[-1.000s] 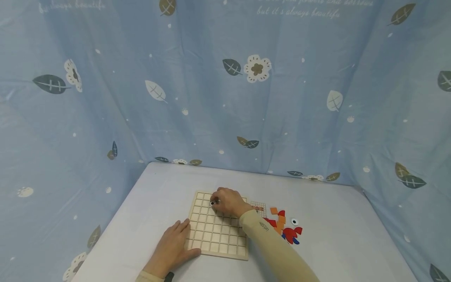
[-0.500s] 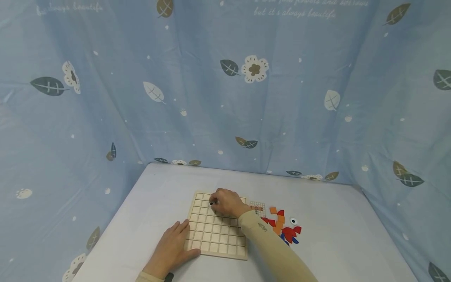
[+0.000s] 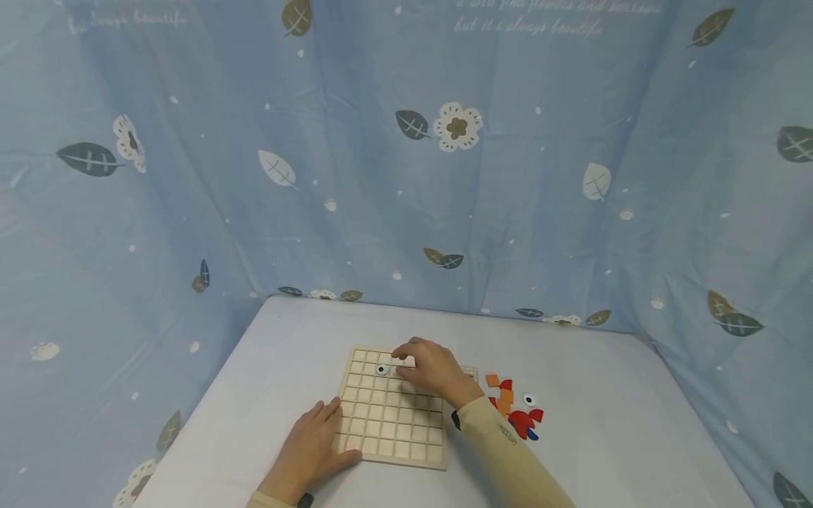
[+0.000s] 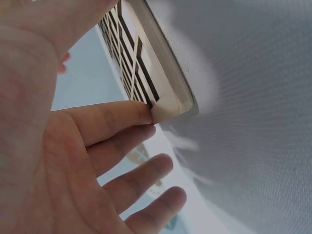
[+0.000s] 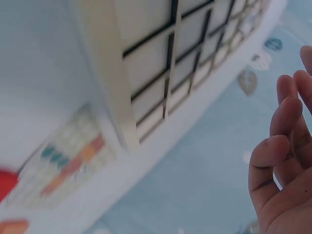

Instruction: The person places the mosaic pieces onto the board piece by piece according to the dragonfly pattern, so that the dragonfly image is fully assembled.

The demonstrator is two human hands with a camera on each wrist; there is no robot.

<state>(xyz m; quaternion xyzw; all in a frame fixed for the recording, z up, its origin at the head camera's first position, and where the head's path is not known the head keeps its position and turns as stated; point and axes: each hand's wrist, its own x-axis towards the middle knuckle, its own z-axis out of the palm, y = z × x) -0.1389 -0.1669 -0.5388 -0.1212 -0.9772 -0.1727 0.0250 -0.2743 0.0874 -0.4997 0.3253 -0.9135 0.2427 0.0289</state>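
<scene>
The right hand (image 3: 428, 367) is hovering over the far part of a square, pale wooden board (image 3: 387, 427) with a grid of cells, its fingers parted and holding nothing. Just left of its fingertips, a small round white disc (image 3: 382, 369) with a black dot is lying on the board. The left hand (image 3: 308, 444) is touching the board's left side with fingers extended, grasping nothing. A white gridded card (image 3: 471, 371) is lying partly hidden behind the right wrist. Farther right of that hand, an orange square (image 3: 492, 380), flat red pieces (image 3: 519, 421), a blue piece (image 3: 532, 434) and a second dotted disc (image 3: 529, 400) are lying on the white tabletop (image 3: 610, 402).
</scene>
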